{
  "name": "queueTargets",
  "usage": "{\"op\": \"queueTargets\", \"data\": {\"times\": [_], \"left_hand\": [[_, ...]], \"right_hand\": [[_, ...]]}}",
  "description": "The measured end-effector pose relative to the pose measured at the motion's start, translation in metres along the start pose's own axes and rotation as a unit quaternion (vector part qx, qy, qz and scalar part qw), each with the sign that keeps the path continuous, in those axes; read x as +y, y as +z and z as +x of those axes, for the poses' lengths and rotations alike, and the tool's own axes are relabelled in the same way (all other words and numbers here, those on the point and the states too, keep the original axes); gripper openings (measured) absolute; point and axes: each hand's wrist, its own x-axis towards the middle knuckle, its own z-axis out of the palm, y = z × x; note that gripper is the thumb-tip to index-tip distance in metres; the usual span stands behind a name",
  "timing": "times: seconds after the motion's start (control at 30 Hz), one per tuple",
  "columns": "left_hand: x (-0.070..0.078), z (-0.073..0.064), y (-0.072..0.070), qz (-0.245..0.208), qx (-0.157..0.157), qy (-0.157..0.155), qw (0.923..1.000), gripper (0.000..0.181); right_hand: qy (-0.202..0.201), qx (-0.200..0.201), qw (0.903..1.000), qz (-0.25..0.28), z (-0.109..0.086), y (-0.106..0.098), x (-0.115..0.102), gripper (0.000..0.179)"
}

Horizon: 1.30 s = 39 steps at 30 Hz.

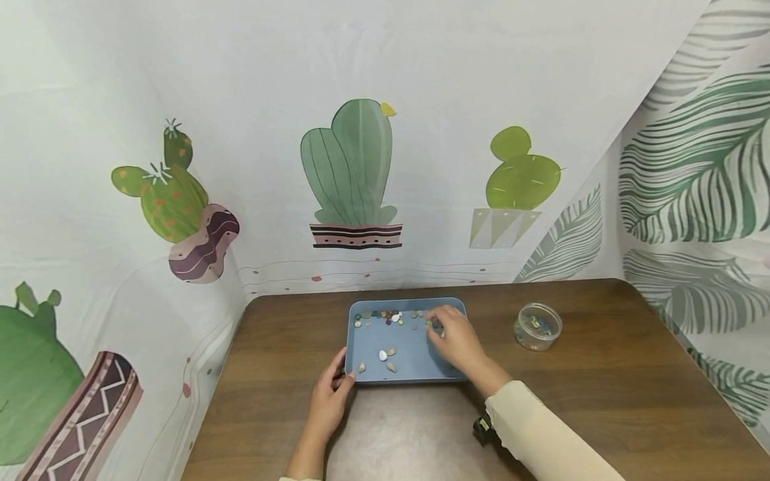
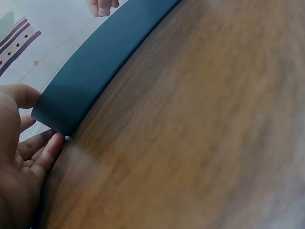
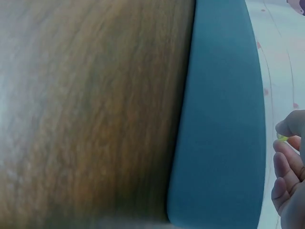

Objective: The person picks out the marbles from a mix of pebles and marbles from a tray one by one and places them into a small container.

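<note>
A blue rectangular tray lies on the table, with small stones in it. My left hand holds the tray's near left corner; the left wrist view shows its fingers against the corner. Over the tray's right part, my right hand pinches a small yellow-green piece between thumb and finger. That piece may be a bead or a stone; its kind is unclear. Several coloured stones form rows along the tray's far side. A white stone and several tan stones lie nearer the front.
Right of the tray stands a round clear tub with small coloured pieces inside. A small black object is by the right sleeve. Behind the wooden table hangs a cloth printed with cacti.
</note>
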Motion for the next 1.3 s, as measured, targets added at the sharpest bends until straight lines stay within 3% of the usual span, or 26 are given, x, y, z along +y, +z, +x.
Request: {"op": "queueTargets", "data": {"times": [0.5,0.93,1.3], "left_hand": [[0.002,-0.002,-0.001,-0.002,-0.001,-0.001,1.0000,0.055],[0.002,-0.001,0.000,-0.002,0.009,0.009,0.9999,0.055],[0.002,-0.001,0.001,0.000,0.005,0.002,1.0000,0.055]], "right_hand": [[0.048,0.052,0.9969,0.035,-0.008,-0.019,0.012,0.016],[0.106,0.096,0.9892,0.034,-0.024,-0.041,0.038,0.016],[0.117,0.143,0.9819,0.041,-0.033,-0.056,0.058,0.016]]}}
